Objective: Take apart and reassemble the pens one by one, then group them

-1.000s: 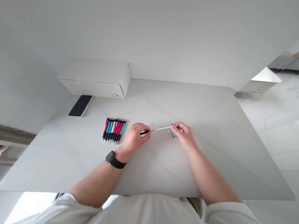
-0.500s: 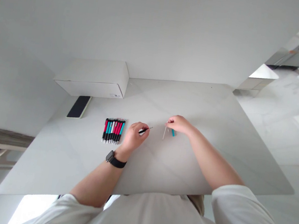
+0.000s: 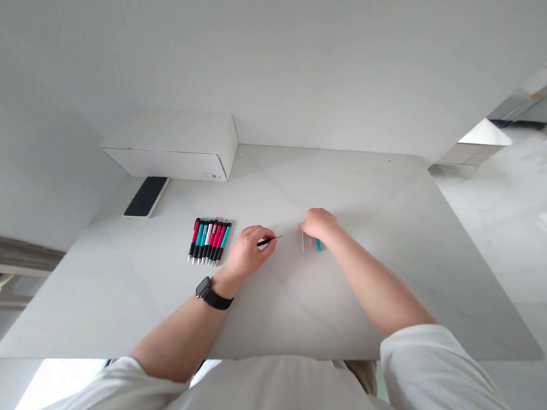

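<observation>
My left hand (image 3: 248,252), wearing a black watch on its wrist, is closed around a short black pen part (image 3: 264,241) whose thin tip points to the right. To the right, my right hand (image 3: 319,223) is bent downward with its fingertips together at the upper end of a thin pale pen refill (image 3: 303,242). A turquoise pen barrel (image 3: 319,245) lies on the table just below this hand, with a tiny pale piece beside it, too small to name. Left of my left hand, several pens (image 3: 209,242) in red, turquoise, white and black lie in a row.
A black-screened phone (image 3: 146,196) rests at the left of the white table (image 3: 289,315). Behind it, a long white box (image 3: 170,144) stands against the wall. The table's right edge borders a pale tiled floor (image 3: 503,222).
My right hand has shifted slightly left and turned more palm-down. The refill's angle has changed, its lower end now leaning right. My left hand keeps hold of the black pen part.
</observation>
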